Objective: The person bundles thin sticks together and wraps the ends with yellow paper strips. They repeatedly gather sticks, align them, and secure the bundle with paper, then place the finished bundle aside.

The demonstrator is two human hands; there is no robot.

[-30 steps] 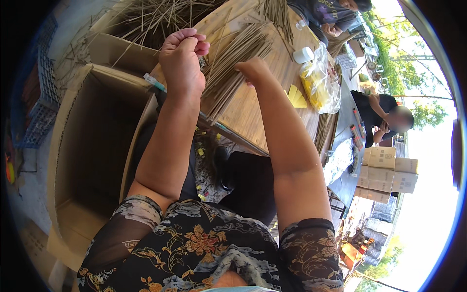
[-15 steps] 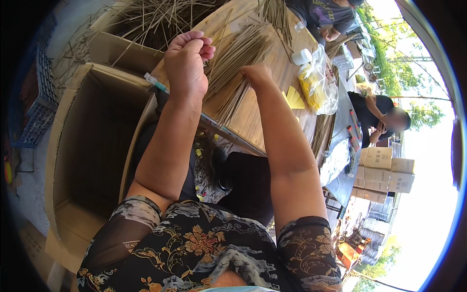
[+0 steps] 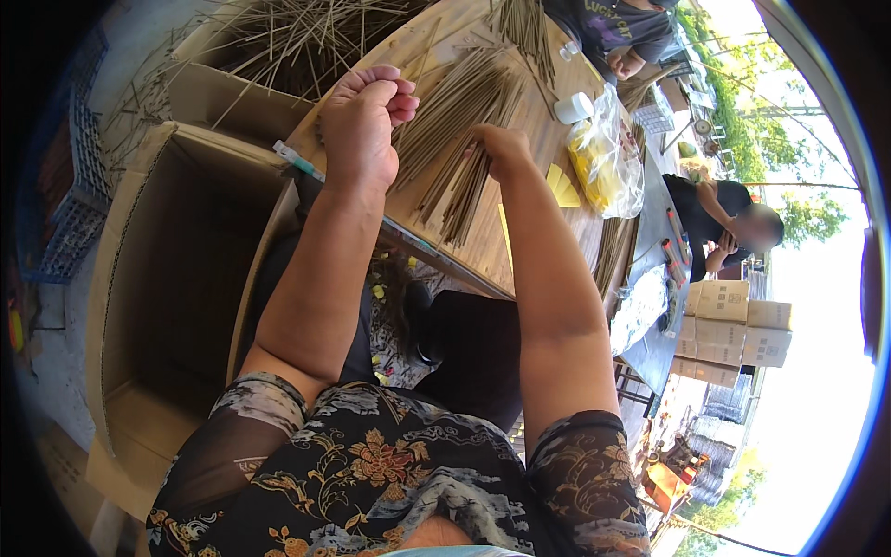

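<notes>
My left hand is raised at the table's left side, fingers curled in and pressed together. Whatever it may hold is hidden. On the right, my right hand is closed at the upper end of a bundle of thin brown sticks; its fingers are mostly out of sight. The bundle lies slanted across the wooden table. Between my hands spreads a larger pile of the same sticks. Yellow paper strips lie fanned out just right of my right wrist.
An open cardboard box stands at my left, with a stick-filled box beyond. On the table are a white tub and a clear bag of yellow pieces. Two people work across and to the right.
My right hand has moved slightly right, and the stick bundle has shifted right with it. A yellow strip now shows beside my right forearm. My left hand has barely moved.
</notes>
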